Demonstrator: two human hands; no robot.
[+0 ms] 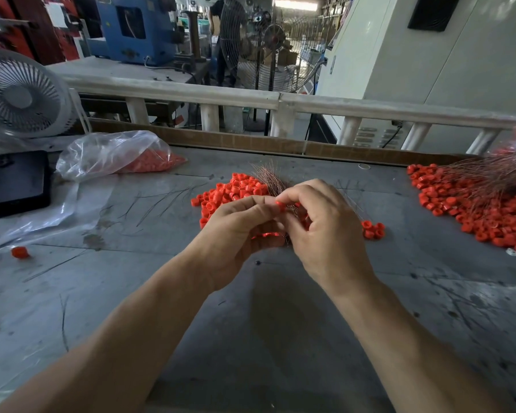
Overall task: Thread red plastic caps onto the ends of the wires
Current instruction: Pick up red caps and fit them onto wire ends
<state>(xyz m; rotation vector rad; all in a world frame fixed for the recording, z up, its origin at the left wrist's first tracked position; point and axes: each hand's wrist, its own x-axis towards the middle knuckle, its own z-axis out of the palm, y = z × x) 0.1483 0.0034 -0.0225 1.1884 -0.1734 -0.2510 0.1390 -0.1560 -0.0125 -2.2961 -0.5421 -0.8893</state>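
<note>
My left hand (236, 231) grips a bundle of thin copper wires (270, 180) whose ends fan out above my fingers. My right hand (325, 225) pinches one red plastic cap (280, 205) between thumb and forefinger, right against the left thumb tip. Whether a wire passes through that cap is hidden by my fingers. Behind both hands lies a loose pile of red caps (230, 192) on the grey table (268, 308). A few more caps (373, 229) sit just right of my right hand.
A large heap of caps with wires in them (477, 204) lies at the right. A clear plastic bag of caps (116, 156) sits at the back left, beside a black phone (17, 183) and a white fan (18, 96). One stray cap (20, 252) lies far left.
</note>
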